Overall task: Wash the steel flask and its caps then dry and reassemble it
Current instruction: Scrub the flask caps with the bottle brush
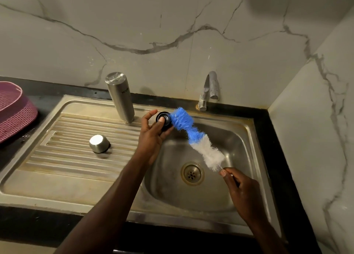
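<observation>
A: What's going on at the sink [247,131] from where you stand?

B: The person has both hands over the basin. The left hand [153,137] grasps a small black inner cap [164,120], thumb laid across its face and fingers curled under it, held just above the basin's back left edge.

A: And the other hand?

B: The right hand [239,186] pinches the thin wire handle of a bottle brush [193,137], thumb and fingers closed round it just below the bristles. The brush slants up to the left; its white bristles sit nearest the hand and the blue end is pressed against the cap.

A: Where's the flask itself?

B: The steel flask [119,96] stands upside down on the back of the ribbed drainboard [63,154], just left of the left hand and not touching it. It leans slightly in this wide view; I can't tell if that's the lens.

A: You said caps, so more than 1?

B: 2 that I can see. The steel outer cap [99,143] sits mouth down in the middle of the drainboard, well apart from the flask.

A: Anything else around?

B: A tap [208,89] behind the basin with no stream that I can make out, the drain [192,173] at the bottom, and a pink woven basket [15,112] on the dark counter at the far left.
</observation>
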